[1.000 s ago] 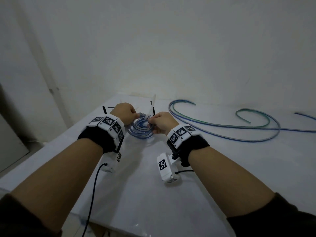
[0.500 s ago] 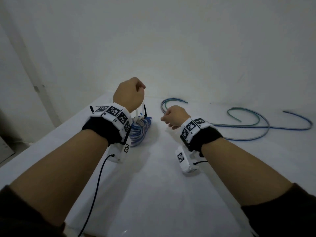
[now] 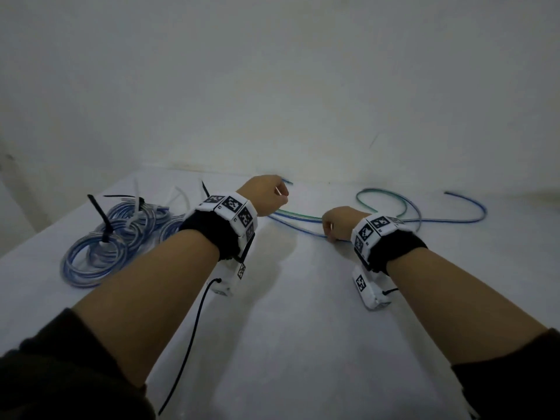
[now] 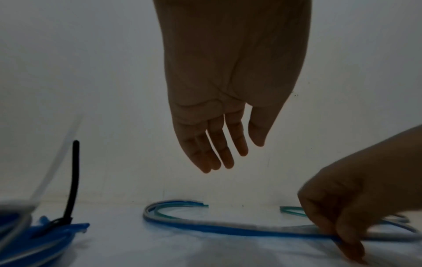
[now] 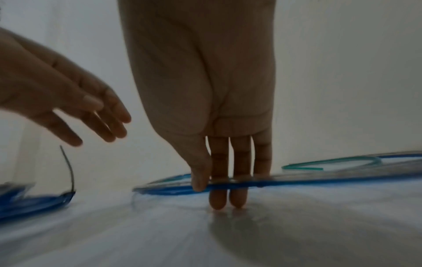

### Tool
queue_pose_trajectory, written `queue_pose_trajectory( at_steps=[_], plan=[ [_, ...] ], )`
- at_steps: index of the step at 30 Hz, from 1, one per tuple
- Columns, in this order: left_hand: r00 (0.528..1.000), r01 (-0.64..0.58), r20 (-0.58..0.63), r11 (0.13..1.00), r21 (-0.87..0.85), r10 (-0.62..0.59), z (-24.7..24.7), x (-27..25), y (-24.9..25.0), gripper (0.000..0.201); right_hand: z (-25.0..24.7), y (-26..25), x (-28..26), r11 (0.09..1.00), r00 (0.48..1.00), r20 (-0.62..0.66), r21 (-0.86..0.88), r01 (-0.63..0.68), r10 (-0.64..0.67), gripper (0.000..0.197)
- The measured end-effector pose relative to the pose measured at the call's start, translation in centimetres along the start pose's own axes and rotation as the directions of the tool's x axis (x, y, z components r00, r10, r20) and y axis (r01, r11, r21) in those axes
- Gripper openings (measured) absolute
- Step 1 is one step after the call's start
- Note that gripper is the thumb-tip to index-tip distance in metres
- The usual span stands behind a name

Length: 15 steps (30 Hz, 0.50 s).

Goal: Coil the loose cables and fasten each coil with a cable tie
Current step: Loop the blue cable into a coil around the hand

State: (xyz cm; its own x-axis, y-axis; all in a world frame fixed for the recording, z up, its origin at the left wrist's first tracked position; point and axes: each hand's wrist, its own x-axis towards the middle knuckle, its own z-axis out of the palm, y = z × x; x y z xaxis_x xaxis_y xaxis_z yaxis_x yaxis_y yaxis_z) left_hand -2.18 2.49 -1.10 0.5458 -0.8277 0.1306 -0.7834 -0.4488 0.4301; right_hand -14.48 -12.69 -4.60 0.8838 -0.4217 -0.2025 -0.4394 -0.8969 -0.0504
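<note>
Right hand [image 5: 205, 112] is down on the white table [image 3: 303, 328], thumb and fingers pinching the loose blue cable [image 4: 228, 230] where it runs across the surface; two fingertips [image 5: 218, 200] reach past the cable and touch the tabletop. The left hand [image 4: 228, 90] hovers above the table with its fingers straight and relaxed, holding nothing, poised over the curved end of that same cable. In the head view the left hand [image 3: 266, 195] sits just beyond its wrist band, near the cable's far loop, and the right hand [image 3: 339, 222] is lower and closer.

The loose cable snakes off to the right in wide bends, with a green cable [image 3: 381, 194] curling alongside it; from the right wrist the strands blur together, so it is hard to say how many the pinch takes in.

Over on the left of the table lies a pile of finished blue coils [image 3: 100, 253], overlapping one another. A black cable tie [image 3: 101, 218] stands up from the nearest coil, tail in the air, and a pale cable tie [image 3: 137, 204] rises from a coil behind it.
</note>
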Motion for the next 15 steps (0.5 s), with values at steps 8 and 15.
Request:
queue_pose_trajectory(
  at_steps=[8, 15],
  plan=[
    [0.990, -0.125, 0.068, 0.989, 0.076, 0.120, 2.9, 2.2, 1.3, 0.042, -1.5, 4.7, -2.4, 0.752, 0.946, -0.324, 0.618, 0.227, -0.020, 0.022],
    [0.993, -0.106, -0.037, 0.982, 0.154, 0.113, 2.5, 3.6, 2.0, 0.025, -2.2, 8.1, -5.0, 0.724, 0.860, -0.480, 0.654, 0.220, 0.173, 0.007]
  ],
)
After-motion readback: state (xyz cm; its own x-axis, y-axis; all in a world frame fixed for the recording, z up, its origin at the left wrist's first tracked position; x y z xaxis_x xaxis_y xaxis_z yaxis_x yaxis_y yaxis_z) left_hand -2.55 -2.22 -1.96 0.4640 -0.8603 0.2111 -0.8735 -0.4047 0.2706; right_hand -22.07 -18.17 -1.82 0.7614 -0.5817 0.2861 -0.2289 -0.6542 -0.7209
